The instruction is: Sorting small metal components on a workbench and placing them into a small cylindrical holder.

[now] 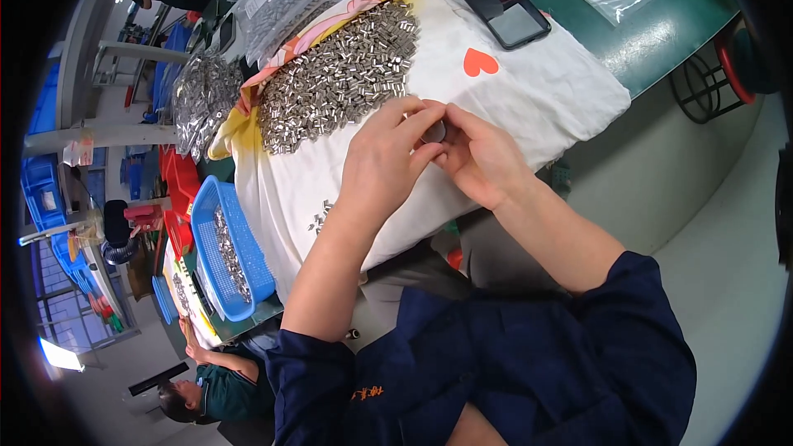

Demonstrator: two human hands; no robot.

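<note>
My left hand [382,157] and my right hand [486,158] meet over the white cloth, fingers curled and fingertips together. Between them shows a small round grey piece [439,131], shiny like metal; the fingers cover much of it, and its kind is unclear. Just beyond my left hand spreads a large heap of small silver metal cylinders [343,74] on the cloth [529,107]. Beside my left forearm lies a small group of similar loose pieces [320,216].
A blue plastic basket [261,272] with metal pieces stands at the left. Clear bags [285,4] of parts lie beyond the heap, and a black phone [508,12] rests at the back right. One co-worker [223,388] sits at the lower left; a red-rimmed stool [731,66] stands right.
</note>
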